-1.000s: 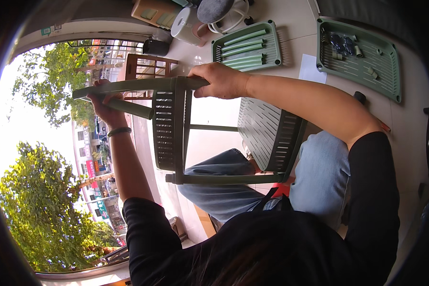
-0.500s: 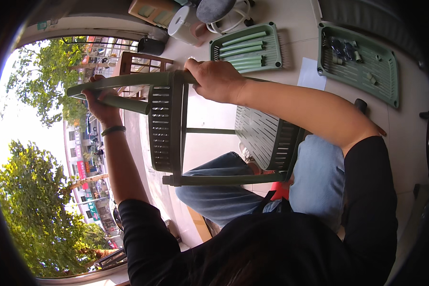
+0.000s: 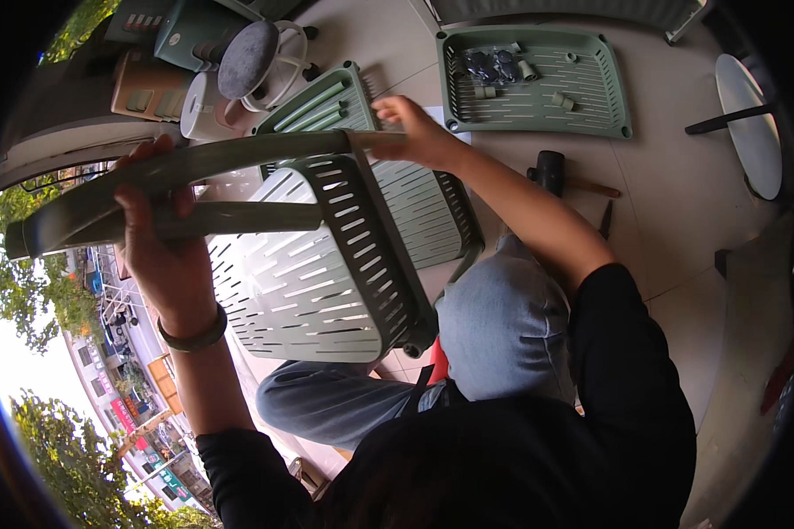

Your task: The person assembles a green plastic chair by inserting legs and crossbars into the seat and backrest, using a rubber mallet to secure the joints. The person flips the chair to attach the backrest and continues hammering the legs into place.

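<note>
A green slatted plastic shelf rack (image 3: 282, 273) is tilted up in front of me, its slotted tray facing left. My left hand (image 3: 172, 256) is closed around the green tubes at its raised left end, a long post (image 3: 247, 150) and a shorter tube (image 3: 256, 218) below it. My right hand (image 3: 423, 137) is at the far end of the long post, with fingers above and below the tube; part of the grip is hidden. A second slotted tray (image 3: 415, 212) of the rack shows behind the first, close to my knee.
A loose green tray (image 3: 538, 119) with small connectors and a dark bag lies at the back. Beside it, another tray (image 3: 353, 79) holds several green tubes (image 3: 318, 110). A black-headed mallet (image 3: 551, 172) rests on the floor near my right forearm. A round stool (image 3: 251, 62) stands back left.
The rack has turned, so its slotted tray now shows broadly. Its raised end and my left hand have come lower and nearer. My right hand's fingers look looser. The view has swung right.
</note>
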Demonstrator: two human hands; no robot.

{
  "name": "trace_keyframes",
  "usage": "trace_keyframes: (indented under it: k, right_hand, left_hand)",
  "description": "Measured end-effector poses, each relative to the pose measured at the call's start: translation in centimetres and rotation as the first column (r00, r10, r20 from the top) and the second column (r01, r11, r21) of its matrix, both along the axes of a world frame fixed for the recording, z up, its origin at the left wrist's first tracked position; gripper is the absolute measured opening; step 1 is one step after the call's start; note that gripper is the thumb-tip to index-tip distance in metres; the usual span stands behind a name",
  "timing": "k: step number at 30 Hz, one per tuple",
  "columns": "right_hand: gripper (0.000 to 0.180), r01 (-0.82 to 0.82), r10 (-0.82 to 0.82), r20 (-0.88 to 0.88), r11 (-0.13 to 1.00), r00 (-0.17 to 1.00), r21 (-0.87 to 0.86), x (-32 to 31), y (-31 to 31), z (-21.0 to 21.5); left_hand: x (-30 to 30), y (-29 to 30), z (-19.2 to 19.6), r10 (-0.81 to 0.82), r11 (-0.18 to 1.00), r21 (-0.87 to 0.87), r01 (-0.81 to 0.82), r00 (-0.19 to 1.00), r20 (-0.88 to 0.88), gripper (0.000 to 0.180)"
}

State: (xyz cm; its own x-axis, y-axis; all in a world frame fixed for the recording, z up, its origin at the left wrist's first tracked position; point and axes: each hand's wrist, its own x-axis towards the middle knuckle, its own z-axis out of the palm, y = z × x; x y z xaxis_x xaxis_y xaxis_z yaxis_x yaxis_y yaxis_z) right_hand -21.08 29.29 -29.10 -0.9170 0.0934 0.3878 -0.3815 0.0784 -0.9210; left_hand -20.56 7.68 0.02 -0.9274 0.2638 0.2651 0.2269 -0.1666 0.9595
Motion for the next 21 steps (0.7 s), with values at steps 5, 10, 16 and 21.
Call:
trace_keyframes:
  k: [5,10,16,21]
  right_hand:
    - [0.031,0.098,-0.804,0.331,0.430,0.493,0.898,15.7,15.5,-14.4]
    - [0.038,-0.388,-0.665,0.490,0.311,0.564,0.868,21.5,19.8,-22.3]
    - [0.028,-0.436,-0.212,0.877,0.802,0.432,0.409,18.5,20.0,-17.5]
    - [0.030,-0.140,-0.178,0.667,0.908,0.723,0.395,17.3,17.3,0.4]
  left_hand:
    - [-1.7,8.8,-4.6,0.036,0.992,-0.116,-0.041,0.998,-0.044,0.023]
    - [-2.8,11.0,-6.7,-0.048,0.990,-0.132,0.045,0.999,-0.015,0.021]
    - [-2.6,9.9,-6.4,-0.096,0.989,-0.111,0.097,0.995,0.014,0.015]
    - [-3.4,10.2,-7.0,-0.152,0.986,0.094,0.138,0.977,0.152,0.026]
